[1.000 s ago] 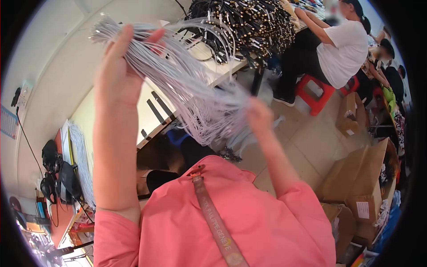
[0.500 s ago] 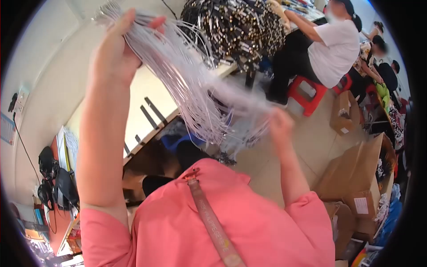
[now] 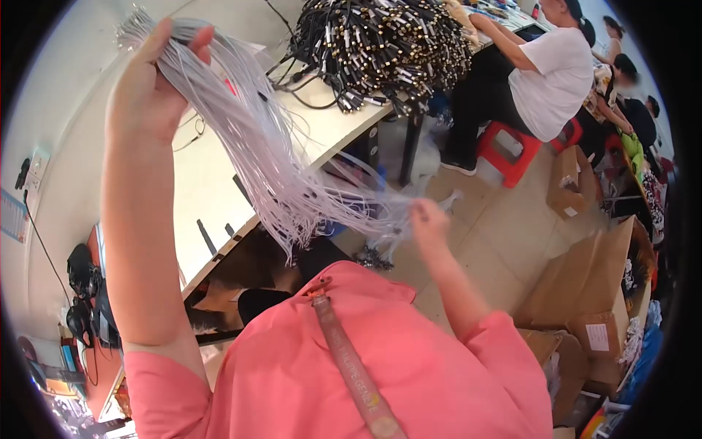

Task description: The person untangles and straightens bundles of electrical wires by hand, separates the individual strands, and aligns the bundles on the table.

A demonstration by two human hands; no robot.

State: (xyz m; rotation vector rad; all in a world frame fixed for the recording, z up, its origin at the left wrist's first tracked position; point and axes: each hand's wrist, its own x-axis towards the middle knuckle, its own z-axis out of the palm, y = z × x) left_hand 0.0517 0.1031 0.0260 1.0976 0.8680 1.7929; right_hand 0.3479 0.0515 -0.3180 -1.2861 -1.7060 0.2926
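My left hand (image 3: 152, 91) is raised at the upper left, its fingers wrapped round the top of a thick bundle of thin white cables (image 3: 248, 146). The bundle's short ends stick out above my fist, while the long strands hang down to the right over the table edge. Lower and to the right, my right hand (image 3: 430, 225) is closed on several strands drawn out sideways from the hanging part. Motion blurs the strands near it, so how many it grips I cannot tell.
A large heap of black cables with metal plugs (image 3: 384, 55) lies on the pale table (image 3: 208, 241). Beyond it, a person in a white shirt (image 3: 552, 80) sits on a red stool (image 3: 508, 154). Cardboard boxes (image 3: 578, 285) stand on the floor at right.
My left hand and the bundle have shifted left and slightly down. My right hand has moved left and a little down, still pulling strands out to the side.
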